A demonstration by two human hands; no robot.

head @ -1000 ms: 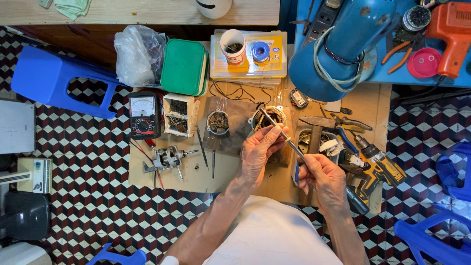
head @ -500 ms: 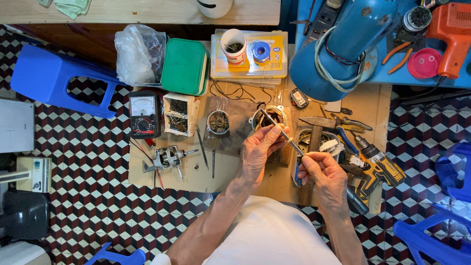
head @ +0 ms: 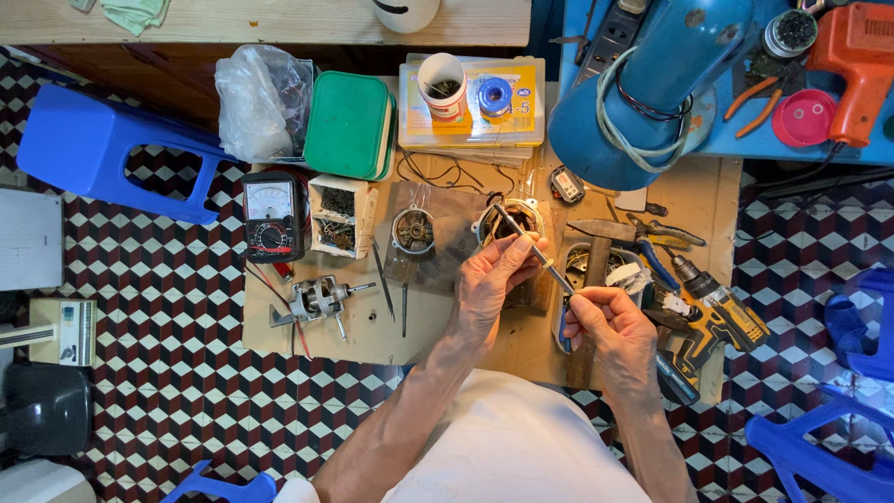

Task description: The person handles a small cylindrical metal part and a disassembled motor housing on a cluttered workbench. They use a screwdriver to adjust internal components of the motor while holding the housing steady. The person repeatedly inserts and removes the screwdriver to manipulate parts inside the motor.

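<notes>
A workbench is seen from above, and places are given relative to a round motor housing (head: 507, 222) with wound coils at the middle of the wooden board (head: 438, 326). A thin metal tool (head: 531, 248) is held slanting, its tip over the housing. The shaft is pinched between the closed fingers of the left hand (head: 486, 284), just below the housing. The handle end is gripped in the curled right hand (head: 610, 328), below and right of the housing. Since a second ago both hands have barely shifted and the tip has stayed over the coils, so the probing appears unfinished. A multimeter (head: 270, 216) lies well left of the housing, and a yellow drill (head: 712, 321) lies to its right.
</notes>
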